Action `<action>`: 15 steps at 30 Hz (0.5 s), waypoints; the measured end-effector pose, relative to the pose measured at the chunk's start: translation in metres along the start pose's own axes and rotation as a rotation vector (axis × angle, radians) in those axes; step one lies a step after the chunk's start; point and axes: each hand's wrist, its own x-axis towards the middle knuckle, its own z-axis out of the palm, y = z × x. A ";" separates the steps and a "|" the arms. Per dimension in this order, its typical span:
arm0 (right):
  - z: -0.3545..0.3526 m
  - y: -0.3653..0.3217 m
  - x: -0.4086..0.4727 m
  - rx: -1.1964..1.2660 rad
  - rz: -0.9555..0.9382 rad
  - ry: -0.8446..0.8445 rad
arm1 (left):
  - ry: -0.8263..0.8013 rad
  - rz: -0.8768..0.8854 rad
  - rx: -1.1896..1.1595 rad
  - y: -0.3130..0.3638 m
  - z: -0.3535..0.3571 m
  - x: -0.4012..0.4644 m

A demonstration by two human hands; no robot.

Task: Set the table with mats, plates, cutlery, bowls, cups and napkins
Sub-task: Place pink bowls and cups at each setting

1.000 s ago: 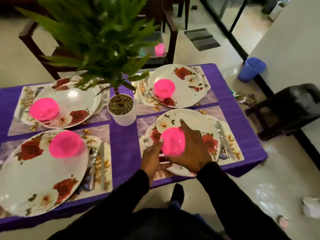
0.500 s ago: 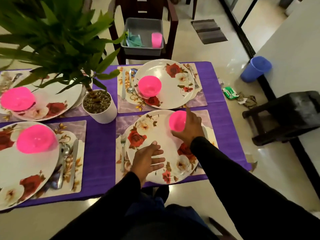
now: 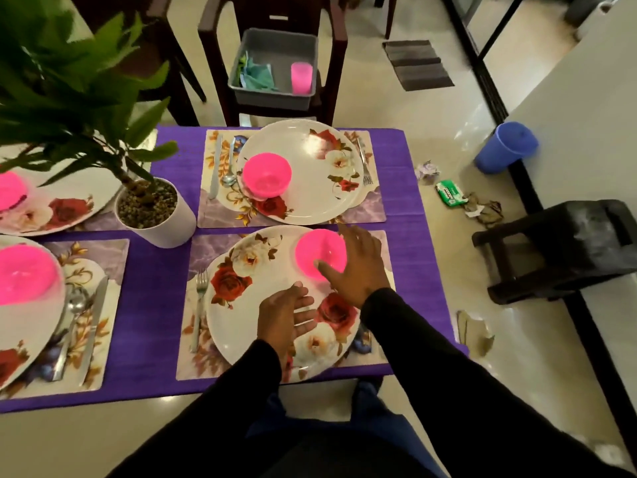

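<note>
Since 0.5 s ago, little has been moved: the pink bowl (image 3: 319, 253) sits at centre frame on the near plate (image 3: 255, 305), touched by the right hand (image 3: 356, 270) with spread, loosely bent fingers. Below it, the left hand (image 3: 284, 315) is held open above the plate, gripping nothing.
</note>
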 end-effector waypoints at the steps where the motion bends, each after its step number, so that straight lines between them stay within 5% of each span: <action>1: -0.005 0.007 -0.002 0.026 -0.025 -0.006 | 0.030 0.009 -0.012 -0.003 0.011 -0.002; 9: -0.041 0.072 -0.007 0.117 -0.319 0.010 | 0.193 0.109 -0.174 -0.032 0.107 -0.027; 15: -0.080 0.107 -0.013 0.258 -0.259 -0.050 | 0.136 0.195 -0.154 -0.049 0.161 -0.035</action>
